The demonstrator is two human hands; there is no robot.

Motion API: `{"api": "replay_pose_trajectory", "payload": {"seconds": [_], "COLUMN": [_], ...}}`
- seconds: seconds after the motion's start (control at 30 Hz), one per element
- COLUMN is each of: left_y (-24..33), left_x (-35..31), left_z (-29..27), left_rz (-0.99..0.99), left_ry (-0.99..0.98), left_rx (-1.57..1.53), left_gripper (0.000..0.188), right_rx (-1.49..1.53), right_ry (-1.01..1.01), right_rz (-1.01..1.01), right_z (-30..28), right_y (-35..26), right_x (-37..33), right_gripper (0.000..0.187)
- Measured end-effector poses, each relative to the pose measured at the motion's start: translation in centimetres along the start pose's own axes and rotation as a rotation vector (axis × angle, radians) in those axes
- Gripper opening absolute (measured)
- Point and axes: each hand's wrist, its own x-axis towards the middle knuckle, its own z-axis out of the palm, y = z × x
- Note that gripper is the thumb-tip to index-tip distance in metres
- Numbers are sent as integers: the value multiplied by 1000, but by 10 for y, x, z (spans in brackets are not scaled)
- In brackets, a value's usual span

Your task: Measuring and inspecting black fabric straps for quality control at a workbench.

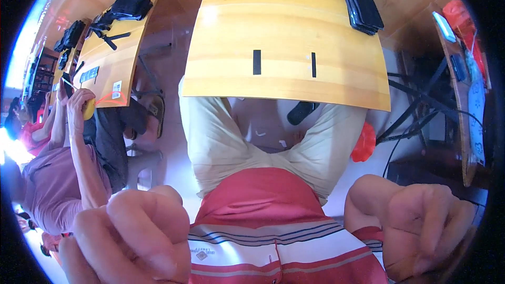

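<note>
Strip axes: wide strip and narrow strip, on table, both point forward.
Left hand: nearer wide strip, ahead and inward; fingers curled closed, nothing visibly held.
Right hand: nearer narrow strip, ahead and inward; fingers likewise.

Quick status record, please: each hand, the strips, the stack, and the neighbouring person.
Left hand: raised close to the camera, fingers curled, no held thing visible
Right hand: raised close to the camera, fingers curled, no held thing visible
Strips: wider black strip left of narrower black strip, apart, on table
Stack: black pieces, table's far right
Neighbour: person seated left, at another table
</note>
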Motion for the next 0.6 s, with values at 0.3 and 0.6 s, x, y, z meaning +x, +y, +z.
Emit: {"api": "replay_pose_trajectory", "payload": {"seconds": [0.3, 0.6], "left_y": [-11, -2], "left_x": [-32, -1], "left_z": [28, 52], "left_rz": [-528, -291], "left_ry": [50, 144], "left_rx": [-543, -801], "left_gripper": [33, 42], "right_rx": [176, 56], "right_ry": [279, 257], "right_rz": [-34, 293], "right_z": [10, 31], "right_y": [12, 39], "right_x": [-26, -72], "right_gripper": [31, 31]}}
